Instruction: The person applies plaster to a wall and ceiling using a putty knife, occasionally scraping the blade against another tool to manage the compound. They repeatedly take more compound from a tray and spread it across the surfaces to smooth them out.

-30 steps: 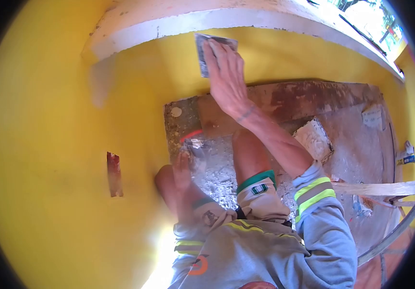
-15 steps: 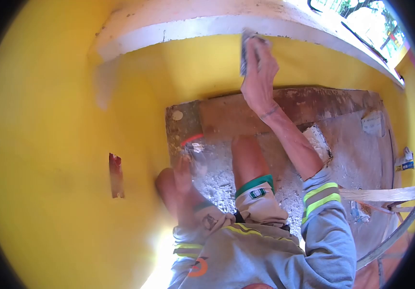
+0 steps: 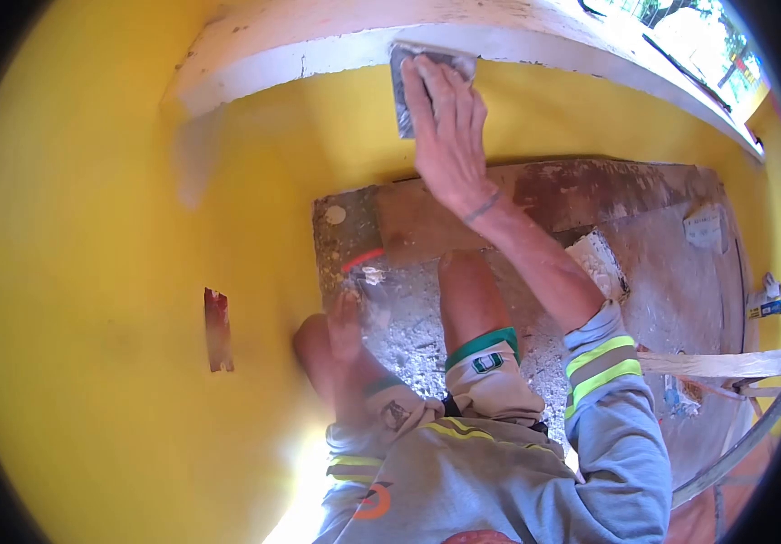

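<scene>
My right hand [image 3: 449,136] is raised with its fingers wrapped over a flat grey sanding pad [image 3: 406,107]. The pad lies against the front edge of the white ledge [image 3: 345,53], with its lower part over the yellow wall [image 3: 327,122] beneath. Lower down, my left hand [image 3: 345,326] is beside my knee; it looks blurred, and its fingers and anything in them cannot be made out.
A dusty brown board [image 3: 617,195] lies below the wall, with a white-crusted block [image 3: 601,263] on it. At the right are a pale bar [image 3: 717,364] and a small blue-and-white packet [image 3: 766,297]. A dark red patch [image 3: 218,331] marks the left wall.
My right hand and the pad have moved left along the ledge edge, and the pad now shows more of its flat face. My left hand has hardly moved.
</scene>
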Tool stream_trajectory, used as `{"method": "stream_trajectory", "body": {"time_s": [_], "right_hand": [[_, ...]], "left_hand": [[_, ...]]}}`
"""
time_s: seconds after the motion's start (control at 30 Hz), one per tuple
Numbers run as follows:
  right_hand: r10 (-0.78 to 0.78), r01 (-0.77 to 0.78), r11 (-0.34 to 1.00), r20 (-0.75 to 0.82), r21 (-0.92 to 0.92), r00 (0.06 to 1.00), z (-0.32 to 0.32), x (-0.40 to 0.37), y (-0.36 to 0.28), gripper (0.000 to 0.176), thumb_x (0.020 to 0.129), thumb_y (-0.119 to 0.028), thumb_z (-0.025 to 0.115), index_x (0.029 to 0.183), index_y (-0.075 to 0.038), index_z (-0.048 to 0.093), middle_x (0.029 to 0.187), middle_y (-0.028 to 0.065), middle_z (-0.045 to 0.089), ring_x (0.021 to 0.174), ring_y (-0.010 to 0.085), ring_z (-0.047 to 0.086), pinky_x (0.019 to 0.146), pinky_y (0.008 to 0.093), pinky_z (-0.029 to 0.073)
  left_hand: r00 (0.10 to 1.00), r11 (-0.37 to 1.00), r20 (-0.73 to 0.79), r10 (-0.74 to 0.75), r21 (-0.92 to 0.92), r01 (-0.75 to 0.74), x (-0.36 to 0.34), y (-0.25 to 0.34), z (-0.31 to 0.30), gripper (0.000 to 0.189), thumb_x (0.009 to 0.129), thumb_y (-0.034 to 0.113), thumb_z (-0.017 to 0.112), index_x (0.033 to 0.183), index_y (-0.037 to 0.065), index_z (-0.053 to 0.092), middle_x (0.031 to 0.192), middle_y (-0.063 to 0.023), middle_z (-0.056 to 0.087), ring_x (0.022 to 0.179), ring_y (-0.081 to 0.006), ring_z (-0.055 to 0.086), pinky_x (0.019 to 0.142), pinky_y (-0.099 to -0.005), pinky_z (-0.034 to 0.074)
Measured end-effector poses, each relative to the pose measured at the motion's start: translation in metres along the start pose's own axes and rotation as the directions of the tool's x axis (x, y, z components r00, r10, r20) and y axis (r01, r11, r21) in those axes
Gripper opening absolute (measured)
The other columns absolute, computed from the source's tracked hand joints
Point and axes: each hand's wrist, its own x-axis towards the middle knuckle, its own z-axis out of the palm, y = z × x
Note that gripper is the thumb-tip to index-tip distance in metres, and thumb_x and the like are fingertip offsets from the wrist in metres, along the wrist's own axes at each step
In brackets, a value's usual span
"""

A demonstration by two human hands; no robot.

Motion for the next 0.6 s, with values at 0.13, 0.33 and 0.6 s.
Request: {"method": "stream_trajectory", "body": {"time_s": [0.13,0.33,0.6], "right_hand": [[-0.217,0.210,0.952,-0.004,-0.223,0.976,0.012,0.006,0.045,0.057,0.085,-0.006,0.053,0.142,-0.011,0.047,0.142,0.0055,0.044,0.130,0.0238,0.041,0.107,0.0429,0.032],[-0.243,0.241,0.957,0.007,-0.158,0.970,0.014,-0.027,0.073,0.062,0.083,0.001,0.053,0.143,-0.010,0.046,0.143,0.0071,0.043,0.129,0.0273,0.041,0.106,0.0443,0.033],[0.260,-0.238,0.962,-0.183,0.136,0.948,0.024,0.011,0.021,0.061,0.083,0.002,0.053,0.143,0.000,0.041,0.141,0.0169,0.040,0.131,0.0360,0.037,0.107,0.0514,0.031]], "left_hand": [[0.978,0.970,0.014,-0.208,-0.124,0.208,0.002,0.006,0.001,0.035,0.101,0.028,0.049,0.108,-0.004,0.061,0.079,-0.0008,0.058,0.072,-0.0104,0.050,0.066,-0.0262,0.042],[0.994,0.994,0.025,-0.104,-0.017,0.104,0.004,0.020,-0.002,0.043,0.101,0.032,0.050,0.116,-0.007,0.059,0.092,-0.0070,0.063,0.085,-0.0159,0.056,0.077,-0.0293,0.046],[0.970,0.970,0.033,-0.242,-0.018,0.242,0.001,0.033,-0.003,0.051,0.100,0.034,0.050,0.127,-0.010,0.054,0.116,-0.0189,0.064,0.105,-0.0238,0.058,0.093,-0.0326,0.044]]}}
